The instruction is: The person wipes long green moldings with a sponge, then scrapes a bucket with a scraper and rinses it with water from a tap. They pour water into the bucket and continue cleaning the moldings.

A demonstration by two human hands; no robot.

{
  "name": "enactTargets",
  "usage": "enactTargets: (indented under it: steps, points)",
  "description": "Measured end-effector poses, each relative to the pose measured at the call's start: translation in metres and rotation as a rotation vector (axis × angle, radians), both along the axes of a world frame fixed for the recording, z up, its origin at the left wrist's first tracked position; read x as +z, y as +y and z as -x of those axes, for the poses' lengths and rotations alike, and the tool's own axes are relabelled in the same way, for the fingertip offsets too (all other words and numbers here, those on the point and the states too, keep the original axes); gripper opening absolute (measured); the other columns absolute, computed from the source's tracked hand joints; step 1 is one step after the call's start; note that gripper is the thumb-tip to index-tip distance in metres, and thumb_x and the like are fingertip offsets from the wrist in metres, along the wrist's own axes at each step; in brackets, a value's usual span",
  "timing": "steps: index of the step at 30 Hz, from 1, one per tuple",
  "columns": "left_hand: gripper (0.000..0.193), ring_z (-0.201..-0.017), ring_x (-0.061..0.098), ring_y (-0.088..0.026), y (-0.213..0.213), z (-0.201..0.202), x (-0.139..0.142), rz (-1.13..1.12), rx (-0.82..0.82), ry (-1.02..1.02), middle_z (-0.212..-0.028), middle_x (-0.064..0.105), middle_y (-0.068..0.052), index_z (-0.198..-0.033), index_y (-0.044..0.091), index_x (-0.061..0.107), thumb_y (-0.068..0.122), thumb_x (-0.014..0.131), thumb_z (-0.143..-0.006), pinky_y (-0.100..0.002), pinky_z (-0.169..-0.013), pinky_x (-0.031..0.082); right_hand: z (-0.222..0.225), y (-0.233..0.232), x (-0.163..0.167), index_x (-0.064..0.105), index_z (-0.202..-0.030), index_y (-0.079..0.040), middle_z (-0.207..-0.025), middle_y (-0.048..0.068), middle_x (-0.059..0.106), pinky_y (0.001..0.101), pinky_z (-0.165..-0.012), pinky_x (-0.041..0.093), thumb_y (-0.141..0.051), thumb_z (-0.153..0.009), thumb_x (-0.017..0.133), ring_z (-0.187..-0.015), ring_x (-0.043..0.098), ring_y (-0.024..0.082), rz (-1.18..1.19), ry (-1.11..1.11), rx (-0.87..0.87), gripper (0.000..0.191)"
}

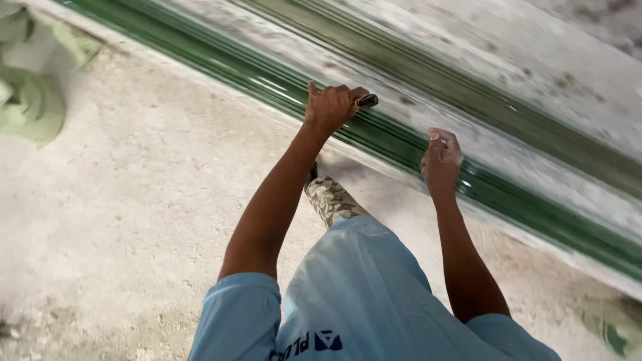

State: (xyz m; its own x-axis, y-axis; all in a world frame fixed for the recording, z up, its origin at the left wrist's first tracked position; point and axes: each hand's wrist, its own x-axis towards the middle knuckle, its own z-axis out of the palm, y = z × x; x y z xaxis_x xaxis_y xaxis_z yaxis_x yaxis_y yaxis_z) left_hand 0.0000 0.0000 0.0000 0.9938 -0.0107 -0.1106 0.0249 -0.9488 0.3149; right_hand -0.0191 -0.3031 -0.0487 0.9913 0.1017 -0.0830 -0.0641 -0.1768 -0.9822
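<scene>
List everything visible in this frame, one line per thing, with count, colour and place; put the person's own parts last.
Green ribbed strip: one, glossy green, running diagonally from upper left to lower right under both hands.
Second green strip: one, duller green, parallel, farther up; blurred.
Ground: one, pale grey and dusty, across the lower left.
Pale green heap: one, at the left edge; kind unclear.
Small dark tool: one, dark with an orange band, sticking out of the left fist.
Shoe: one, patterned beige, between the arms.
Shirt: one, light blue, bottom centre.
Left hand: closed around the tool, over the strip.
Right hand: fingers curled, at the strip's near edge.
</scene>
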Motion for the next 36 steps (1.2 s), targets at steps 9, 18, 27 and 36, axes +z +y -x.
enactTargets:
  steps: [9,18,27,36]
  points:
    - [0.049,-0.112,0.067,-0.027,0.243,-0.028,0.005,-0.160,0.018,0.038,-0.133,0.065,0.002,-0.140,0.042,0.053,0.043,0.066,-0.093,-0.073,-0.106,0.031,-0.102,0.295,0.029,0.063,-0.124,0.000,-0.088,0.006,0.064,0.0300,-0.070,0.052,-0.020,-0.114,0.055,-0.079,0.062,0.011,0.031,-0.261,0.404,0.024]
    - [0.047,-0.125,0.060,-0.027,0.397,-0.012,0.022,-0.159,0.073,0.036,-0.143,0.060,0.004,-0.143,0.045,0.051,0.049,0.061,-0.097,-0.068,-0.111,0.028,-0.125,0.448,0.061,0.059,-0.137,-0.005,-0.132,0.022,0.062,0.0530,-0.097,0.046,-0.037,-0.109,0.049,-0.116,0.059,0.041,0.478,-0.346,0.913,0.044]
    - [0.046,-0.119,0.065,-0.025,0.598,-0.010,0.030,-0.182,0.035,-0.070,-0.141,0.063,0.005,-0.144,0.044,0.054,0.043,0.065,-0.098,-0.068,-0.108,0.032,-0.101,0.545,0.041,0.064,-0.133,-0.008,-0.124,0.020,0.066,0.0542,-0.106,0.045,-0.033,-0.107,0.052,-0.118,0.060,0.041,0.702,-0.365,0.686,0.037]
    - [0.050,-0.099,0.072,-0.028,0.772,-0.021,0.040,-0.342,-0.080,-0.101,-0.133,0.068,0.001,-0.146,0.047,0.056,0.040,0.065,-0.098,-0.068,-0.104,0.038,-0.083,0.601,0.042,0.065,-0.129,-0.005,-0.124,0.023,0.066,0.0556,-0.102,0.044,-0.021,-0.107,0.054,-0.114,0.059,0.045,0.740,-0.416,0.538,0.029]
